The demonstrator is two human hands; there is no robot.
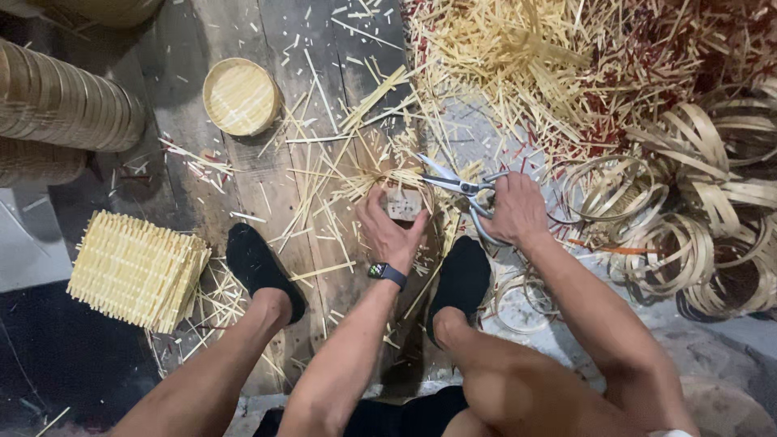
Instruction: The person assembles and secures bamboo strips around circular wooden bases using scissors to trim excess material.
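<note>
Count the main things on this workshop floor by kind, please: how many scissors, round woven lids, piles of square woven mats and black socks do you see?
Scissors, in the right hand: 1
Round woven lid: 1
Pile of square woven mats: 1
Black socks: 2
Total: 5
The loose bamboo strips and bamboo rings are too many to count.

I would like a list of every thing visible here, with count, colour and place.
scissors: one, silver, in right hand, blades open
small woven piece: one, pale, in left hand
round woven lid: one, yellow, floor, upper left
square woven mats: one stack, yellow, floor, left
stacked baskets: many, tan, far left
bamboo strips: many, pale, scattered over floor
bamboo hoops: many, tan, right
watch: one, black, left wrist
socks: two, black, on feet
left hand: one
right hand: one
</note>
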